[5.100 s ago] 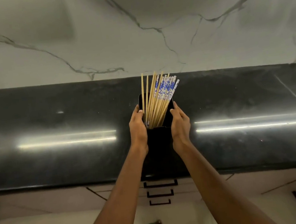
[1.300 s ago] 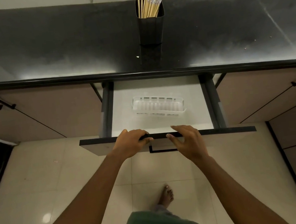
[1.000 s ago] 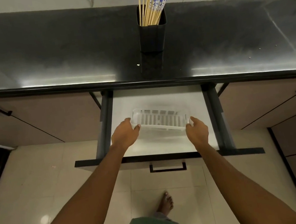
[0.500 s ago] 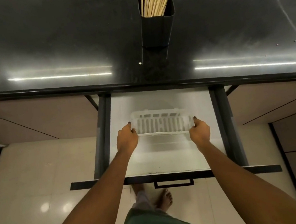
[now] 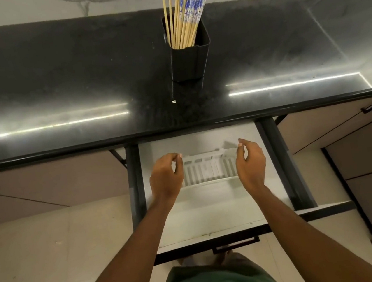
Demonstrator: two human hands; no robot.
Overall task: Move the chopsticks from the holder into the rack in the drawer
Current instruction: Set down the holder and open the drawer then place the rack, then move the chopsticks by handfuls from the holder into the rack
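Left grip (image 5: 166, 175), right grip (image 5: 251, 161), flanking rack (image 5: 210, 169)

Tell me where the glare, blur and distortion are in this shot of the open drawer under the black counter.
Head view: two bright light streaks glare on the glossy black stone countertop, either side of the black square holder; the white slatted plastic rack between the left hand and right hand looks soft and washed out; the wide lens stretches the forearms towards the bottom corners.
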